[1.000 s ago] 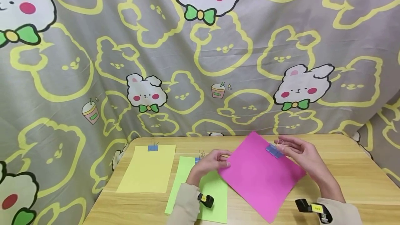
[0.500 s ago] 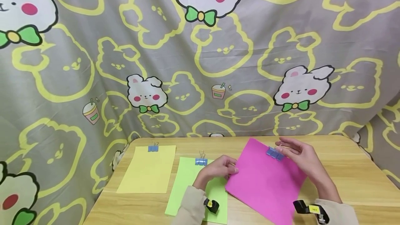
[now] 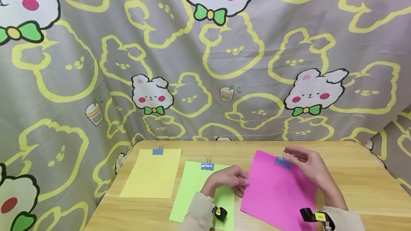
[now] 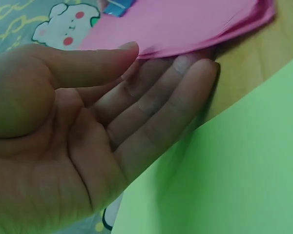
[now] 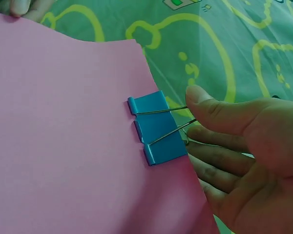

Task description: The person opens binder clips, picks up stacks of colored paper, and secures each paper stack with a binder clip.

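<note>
A stack of pink paper (image 3: pixel 277 195) is held slightly raised and tilted over the right half of the table. On its top edge sits a blue binder clip (image 3: pixel 284 162), its wire handles standing out from the paper. My right hand (image 3: pixel 309 165) pinches those handles between thumb and fingers, as the right wrist view shows the clip (image 5: pixel 158 129) up close. At the stack's left edge, my left hand (image 3: pixel 229 179) has its thumb on top and its fingers underneath. In the left wrist view the paper layers (image 4: pixel 195 29) fan apart a little at the edge.
Left of the pink stack lies green paper (image 3: pixel 192 188) with a blue binder clip (image 3: pixel 207 166), partly under my left forearm. Farther left lies yellow paper (image 3: pixel 152 174) with another blue clip (image 3: pixel 157 151). A patterned curtain (image 3: pixel 192 63) hangs behind the wooden table (image 3: pixel 363 174).
The pink stack has turned more upright and come lower toward the table, with both hands still on it. My left hand has moved right and downward, uncovering the green paper's clip.
</note>
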Demonstrator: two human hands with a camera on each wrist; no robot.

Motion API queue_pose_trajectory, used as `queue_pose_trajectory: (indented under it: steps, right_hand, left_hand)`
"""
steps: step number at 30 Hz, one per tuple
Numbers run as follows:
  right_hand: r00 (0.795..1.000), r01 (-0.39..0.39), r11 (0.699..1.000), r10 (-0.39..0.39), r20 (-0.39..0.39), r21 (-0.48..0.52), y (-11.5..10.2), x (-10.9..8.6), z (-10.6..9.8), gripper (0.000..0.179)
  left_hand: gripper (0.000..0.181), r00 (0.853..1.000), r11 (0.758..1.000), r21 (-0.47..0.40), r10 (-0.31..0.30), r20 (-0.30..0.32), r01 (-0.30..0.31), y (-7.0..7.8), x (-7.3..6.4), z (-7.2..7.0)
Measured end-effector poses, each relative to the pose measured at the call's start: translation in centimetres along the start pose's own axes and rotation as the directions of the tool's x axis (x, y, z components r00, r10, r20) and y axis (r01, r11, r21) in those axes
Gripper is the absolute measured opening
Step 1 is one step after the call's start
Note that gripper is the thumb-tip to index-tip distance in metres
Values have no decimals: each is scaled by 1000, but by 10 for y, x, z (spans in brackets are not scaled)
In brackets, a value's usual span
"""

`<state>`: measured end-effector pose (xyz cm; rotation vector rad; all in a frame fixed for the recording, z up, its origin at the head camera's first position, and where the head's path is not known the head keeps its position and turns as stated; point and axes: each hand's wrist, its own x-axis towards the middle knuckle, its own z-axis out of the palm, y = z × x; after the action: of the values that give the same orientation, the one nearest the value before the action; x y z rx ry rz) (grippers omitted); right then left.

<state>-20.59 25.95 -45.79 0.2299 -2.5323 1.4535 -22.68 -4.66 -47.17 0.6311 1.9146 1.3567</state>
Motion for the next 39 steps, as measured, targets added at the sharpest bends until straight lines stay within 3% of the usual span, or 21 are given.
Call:
queue_pose_trajectory:
  steps: [11,14,16,18,22,25,30,33,35,39]
  right_hand:
    - [997,31,996,-25,71,-84,10,9,21,40]
    - [995,24,996,-15,99,-88,14,10,30,39]
    - [994,16,995,-5,111,-96,16,10,35,39]
    - [993,19,993,-5,117,-113,16,12,39,38]
    - [991,52,985,-31,128,-164,15,19,45,33]
    - [988,79,979,-52,145,-188,13,25,48,24]
    - [982,99,974,-62,179,-202,12,34,50,17]
    - [979,107,971,-66,190,-213,13,40,52,17]
    - [976,118,972,-76,204,-204,14,44,54,16]
    - [967,147,973,-103,233,-179,15,52,59,14]
  left_hand:
    - [27,1000,1000,4,-5,-26,5,-6,-13,-23]
    - [27,997,999,26,37,-64,-35,-5,-22,-33]
    - [29,990,993,78,100,-96,-93,-3,-27,-40]
    - [32,974,970,189,181,-137,-154,0,-32,-45]
    - [34,920,883,418,325,-220,-212,-1,-45,-53]
    - [35,876,858,469,376,-302,-207,-5,-57,-56]
    - [36,798,820,557,419,-433,-128,-14,-77,-62]
    - [38,761,792,608,428,-487,-56,-21,-90,-68]
    - [40,749,789,614,408,-522,-1,-26,-99,-73]
    - [44,743,780,615,343,-575,115,-38,-117,-83]
